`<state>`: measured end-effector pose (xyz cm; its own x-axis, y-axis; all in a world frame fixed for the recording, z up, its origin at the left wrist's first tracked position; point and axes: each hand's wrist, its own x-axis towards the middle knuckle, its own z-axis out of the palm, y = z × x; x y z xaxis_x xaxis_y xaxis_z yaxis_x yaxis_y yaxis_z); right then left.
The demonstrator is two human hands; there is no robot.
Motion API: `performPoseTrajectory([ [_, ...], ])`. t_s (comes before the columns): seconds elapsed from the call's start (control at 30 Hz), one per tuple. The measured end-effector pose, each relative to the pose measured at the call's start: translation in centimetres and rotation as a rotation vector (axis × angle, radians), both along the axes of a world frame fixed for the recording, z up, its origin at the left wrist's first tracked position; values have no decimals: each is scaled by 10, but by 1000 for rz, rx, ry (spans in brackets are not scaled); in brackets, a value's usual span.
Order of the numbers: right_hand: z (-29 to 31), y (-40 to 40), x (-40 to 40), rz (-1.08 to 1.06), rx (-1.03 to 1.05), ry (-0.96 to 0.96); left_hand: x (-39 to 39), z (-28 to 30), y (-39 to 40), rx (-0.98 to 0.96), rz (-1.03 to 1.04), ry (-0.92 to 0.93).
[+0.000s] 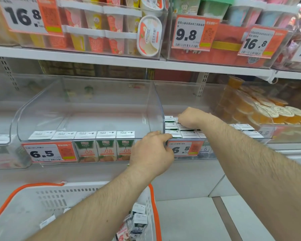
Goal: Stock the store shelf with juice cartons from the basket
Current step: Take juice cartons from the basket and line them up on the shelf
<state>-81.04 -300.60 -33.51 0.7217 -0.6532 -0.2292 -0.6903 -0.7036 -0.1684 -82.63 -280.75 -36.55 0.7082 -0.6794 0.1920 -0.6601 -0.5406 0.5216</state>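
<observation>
Small juice cartons [106, 150] with green and orange fronts stand in a row at the front of a clear plastic shelf bin [87, 108]. In the neighbouring clear bin [184, 101] to the right, several white-topped cartons [170, 126] are packed in rows. My right hand [189, 117] reaches into that bin, its curled fingers on a carton among the rows. Fingers of my left hand [151, 152] curl over the front edge where the two bins meet. A white basket [33, 202] with an orange rim sits below, with more cartons [139, 220] inside.
Price tags reading 6.5 [49, 152] hang on both bin fronts. Orange jelly cups [261, 108] fill the bin at the right. The shelf above [129, 61] holds ice cream tubs and boxes. Grey floor lies to the lower right.
</observation>
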Motion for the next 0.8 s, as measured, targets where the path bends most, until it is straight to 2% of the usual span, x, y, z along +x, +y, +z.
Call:
performPoseTrajectory([
  [0.07,1,7,-2,-38,-80,71,4,0,3,-59,-14,97],
  [0.13,4,17,-10,-53,-198,8,6,3,10,-176,-18,234],
  [0.27,20,53,-36,-100,-344,-510,4,10,29,-482,99,469],
  [0.3,25,66,-44,-99,-321,-667,6,12,33,-573,152,571],
  [0.37,33,95,-57,-120,-142,-887,8,17,44,-726,235,822],
  [0.47,37,138,-66,-167,226,-992,10,23,64,-803,307,1248],
  [0.53,38,168,-72,-168,492,-957,13,18,74,-782,286,1454],
  [0.63,32,203,-79,-69,728,-742,21,6,86,-811,223,1636],
  [0.7,19,217,-82,17,729,-571,23,3,96,-859,251,1727],
  [0.8,-5,228,-83,164,560,-329,22,-1,111,-940,277,1766],
])
